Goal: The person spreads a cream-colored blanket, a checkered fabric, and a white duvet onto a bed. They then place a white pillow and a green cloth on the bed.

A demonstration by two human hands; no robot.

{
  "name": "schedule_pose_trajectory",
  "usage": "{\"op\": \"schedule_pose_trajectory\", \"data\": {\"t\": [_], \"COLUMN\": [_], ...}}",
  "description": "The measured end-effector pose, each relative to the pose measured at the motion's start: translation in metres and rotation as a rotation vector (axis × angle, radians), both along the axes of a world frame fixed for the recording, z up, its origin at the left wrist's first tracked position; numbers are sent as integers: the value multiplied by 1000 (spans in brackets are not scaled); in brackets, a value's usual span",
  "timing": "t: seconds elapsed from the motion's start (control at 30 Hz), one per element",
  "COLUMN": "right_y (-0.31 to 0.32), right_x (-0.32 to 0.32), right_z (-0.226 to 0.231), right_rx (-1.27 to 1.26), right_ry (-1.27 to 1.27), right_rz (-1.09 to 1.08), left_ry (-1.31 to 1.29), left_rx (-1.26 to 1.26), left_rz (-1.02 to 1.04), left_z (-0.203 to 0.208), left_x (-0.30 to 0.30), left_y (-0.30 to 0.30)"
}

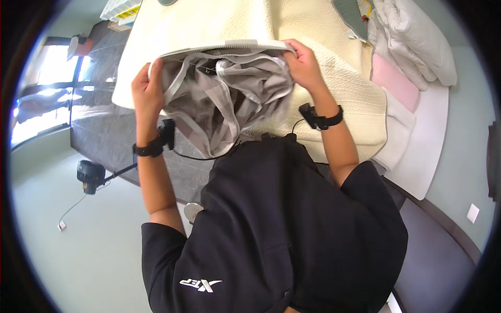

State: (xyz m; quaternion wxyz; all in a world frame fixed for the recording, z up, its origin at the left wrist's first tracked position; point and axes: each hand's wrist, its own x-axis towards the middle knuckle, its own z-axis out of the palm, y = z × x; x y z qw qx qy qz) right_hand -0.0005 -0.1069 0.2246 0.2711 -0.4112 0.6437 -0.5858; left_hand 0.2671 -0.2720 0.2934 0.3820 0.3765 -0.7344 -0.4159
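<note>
A large grey fabric bag [201,99] with a long zipper and pale bound seams hangs between my hands, its mouth spread wide. The inside shows loose, crumpled folds. My left hand [147,88] is closed on the left end of the zippered edge, thumb on top. At the opposite end, my right hand [304,65] pinches the same edge. Below and behind the bag lies a cream quilted cover [344,109], which the bag's upper edge overlaps in view. Each wrist wears a black strap with a small device.
To the right, a puffy white quilt [409,39], a pink folded cloth [392,83] and a white cloth [396,133] lie in a row. A black fan [91,175] stands at left. A white basket [119,9] sits at the far left.
</note>
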Motion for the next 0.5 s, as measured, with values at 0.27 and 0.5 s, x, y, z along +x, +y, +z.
{"op": "schedule_pose_trajectory", "data": {"t": [0.27, 0.5], "right_y": [-10, -49], "right_x": [-18, -6], "right_z": [73, -20], "right_rx": [-34, 533], "right_ry": [431, 605], "right_rz": [85, -2], "left_ry": [-443, -544], "left_rx": [-622, -570], "left_rz": [-159, -279], "left_z": [97, -35], "left_x": [33, 40], "left_y": [-56, -177]}}
